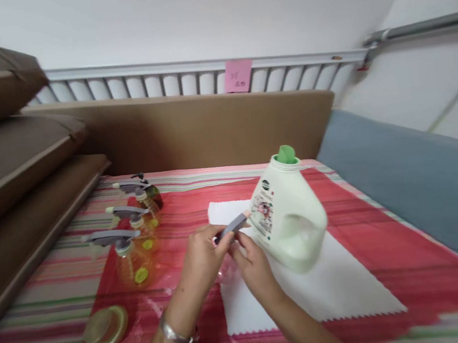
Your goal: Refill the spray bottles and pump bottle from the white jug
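My left hand [202, 254], with a bracelet at the wrist, is closed on the grey dispenser head [234, 226] of a small clear bottle. My right hand [252, 263] closes around the neck just under that head. The clear bottle body [227, 270] shows only partly between my hands, pinkish against the cloth. Just right of them stands a large pale-green jug [290, 214], uncapped, with a green spout [286, 155] in its mouth. Beneath the jug lies a white cloth [335, 294] with a zigzag edge.
At the left stand several bottles with grey heads [132, 262] and yellow labels, a dark pump bottle [153, 192] behind them. A round lid [106, 329] lies nearer me. Brown cushions [14, 165] are stacked at the left. A brown board [205, 129] closes off the back, a blue panel [412, 177] the right.
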`<state>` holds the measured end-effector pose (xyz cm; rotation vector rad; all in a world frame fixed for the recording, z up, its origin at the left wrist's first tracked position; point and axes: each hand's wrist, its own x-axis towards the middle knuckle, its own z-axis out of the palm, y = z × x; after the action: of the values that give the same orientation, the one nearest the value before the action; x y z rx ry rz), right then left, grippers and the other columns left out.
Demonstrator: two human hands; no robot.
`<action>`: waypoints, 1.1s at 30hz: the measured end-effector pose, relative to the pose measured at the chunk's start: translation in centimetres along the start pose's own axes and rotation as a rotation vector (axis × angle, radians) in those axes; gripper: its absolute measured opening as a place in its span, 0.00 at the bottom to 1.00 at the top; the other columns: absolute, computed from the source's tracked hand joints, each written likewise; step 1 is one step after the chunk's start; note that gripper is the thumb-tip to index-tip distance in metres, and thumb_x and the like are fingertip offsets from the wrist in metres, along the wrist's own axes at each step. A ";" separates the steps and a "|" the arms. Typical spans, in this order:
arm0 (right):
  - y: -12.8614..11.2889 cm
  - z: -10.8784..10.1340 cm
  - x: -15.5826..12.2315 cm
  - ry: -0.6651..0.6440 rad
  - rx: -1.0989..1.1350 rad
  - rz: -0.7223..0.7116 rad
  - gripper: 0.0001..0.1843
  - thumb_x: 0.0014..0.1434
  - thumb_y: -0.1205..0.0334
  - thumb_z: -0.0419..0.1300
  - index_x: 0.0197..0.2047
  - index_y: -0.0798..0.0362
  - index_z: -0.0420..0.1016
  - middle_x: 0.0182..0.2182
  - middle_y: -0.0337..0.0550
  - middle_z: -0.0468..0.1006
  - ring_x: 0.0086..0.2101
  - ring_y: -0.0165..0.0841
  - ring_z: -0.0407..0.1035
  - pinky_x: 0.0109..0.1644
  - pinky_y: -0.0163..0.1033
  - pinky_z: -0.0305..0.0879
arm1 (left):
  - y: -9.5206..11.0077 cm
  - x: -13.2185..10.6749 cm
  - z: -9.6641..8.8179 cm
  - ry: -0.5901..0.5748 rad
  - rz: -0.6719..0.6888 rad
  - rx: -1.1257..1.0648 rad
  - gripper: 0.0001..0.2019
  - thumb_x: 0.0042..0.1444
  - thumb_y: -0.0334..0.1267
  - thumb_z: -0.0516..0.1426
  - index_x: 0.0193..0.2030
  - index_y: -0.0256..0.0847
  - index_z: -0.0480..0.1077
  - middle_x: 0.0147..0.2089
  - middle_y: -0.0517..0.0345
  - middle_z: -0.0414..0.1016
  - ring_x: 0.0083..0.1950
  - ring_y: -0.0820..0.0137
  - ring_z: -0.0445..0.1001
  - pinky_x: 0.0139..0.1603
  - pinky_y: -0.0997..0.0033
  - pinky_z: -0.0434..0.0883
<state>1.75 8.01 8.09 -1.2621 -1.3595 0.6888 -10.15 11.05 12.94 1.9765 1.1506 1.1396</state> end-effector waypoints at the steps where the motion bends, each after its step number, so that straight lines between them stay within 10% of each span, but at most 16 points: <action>1: 0.1 0.0 0.1 0.010 -0.007 0.014 0.20 0.57 0.49 0.54 0.47 0.53 0.69 0.44 0.49 0.75 0.46 0.42 0.67 0.52 0.48 0.61 | 0.1 -0.1 0.0 -0.001 -0.006 -0.002 0.09 0.55 0.37 0.56 0.37 0.40 0.77 0.35 0.55 0.80 0.35 0.68 0.75 0.38 0.74 0.68; 33: -0.3 0.3 0.2 -0.012 -0.014 0.113 0.19 0.54 0.51 0.56 0.46 0.53 0.69 0.42 0.48 0.75 0.46 0.44 0.67 0.51 0.48 0.61 | 0.4 -0.2 -0.6 -0.008 -0.028 0.023 0.08 0.53 0.36 0.56 0.36 0.41 0.77 0.32 0.57 0.79 0.33 0.69 0.73 0.34 0.74 0.65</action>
<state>1.41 8.20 8.39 -1.3559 -1.3124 0.7674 -10.52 10.73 13.48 1.9744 1.1879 1.1080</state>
